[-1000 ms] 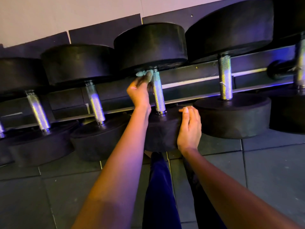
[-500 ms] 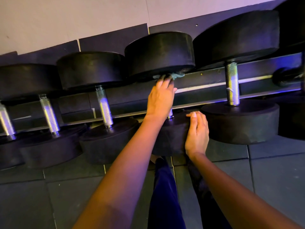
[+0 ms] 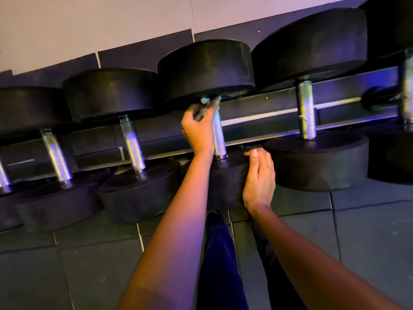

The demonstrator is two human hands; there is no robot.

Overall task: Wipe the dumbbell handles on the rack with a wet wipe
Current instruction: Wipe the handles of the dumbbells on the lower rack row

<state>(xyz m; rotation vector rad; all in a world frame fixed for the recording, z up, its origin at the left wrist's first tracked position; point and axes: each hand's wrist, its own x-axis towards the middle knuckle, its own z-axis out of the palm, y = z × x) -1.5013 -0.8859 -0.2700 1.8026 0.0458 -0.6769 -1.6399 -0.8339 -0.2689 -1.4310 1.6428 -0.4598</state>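
Several black dumbbells with knurled chrome handles lie side by side on a low rack (image 3: 274,108). My left hand (image 3: 199,128) holds a pale wet wipe (image 3: 205,101) against the top of the middle dumbbell's handle (image 3: 219,137), just under its far weight head (image 3: 205,70). The wipe is mostly hidden by my fingers. My right hand (image 3: 259,180) rests flat on the near weight head (image 3: 225,186) of the same dumbbell, fingers curled over its edge.
Neighbouring handles stand to the left (image 3: 133,144) and right (image 3: 305,113) of the one being wiped. Dark rubber floor tiles (image 3: 368,238) lie in front of the rack. My legs in dark trousers (image 3: 221,265) are between my forearms. A pale wall (image 3: 89,23) is behind.
My left hand has shifted from covering the handle's front to its left side, exposing the chrome, wipe still at the top. The right hand has stayed on the near weight head.
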